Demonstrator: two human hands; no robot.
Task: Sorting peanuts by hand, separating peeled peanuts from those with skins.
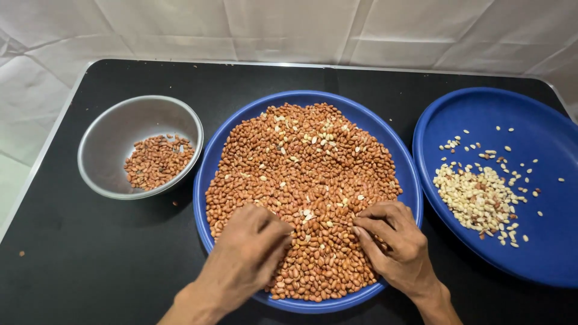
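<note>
1. Leftmost, a round grey metal bowl (96, 141) sits on the black tabletop (90, 265), just beside the middle plate and within easy reach of the left hand. It holds a small heap of red-brown skinned peanuts (158, 160) gathered against its right wall, the side nearest the plate, which seems to be where sorted nuts get dropped.

2. In the middle, a large round blue plastic plate (212, 157) lies directly in front of the person and carries a wide, flat layer of mixed peanuts (307, 162), mostly red-brown with pale skinless ones scattered through. Spread thin like this, each nut shows, likely so the pale ones can be spotted.

3. The left hand (250, 250) rests palm down on the near part of that layer, fingers curled and bunched together onto the nuts. Whether a nut is pinched under them I cannot tell.

4. The right hand (394, 238) rests on the same layer, just apart from the left, its fingers bent and drawn toward the thumb as if picking. No nut is plainly visible between them.

5. Rightmost, a second blue plastic plate (542, 120) holds a loose pile of pale skinless peanuts (478, 195), kept apart from the red ones and close to the right hand.
</note>
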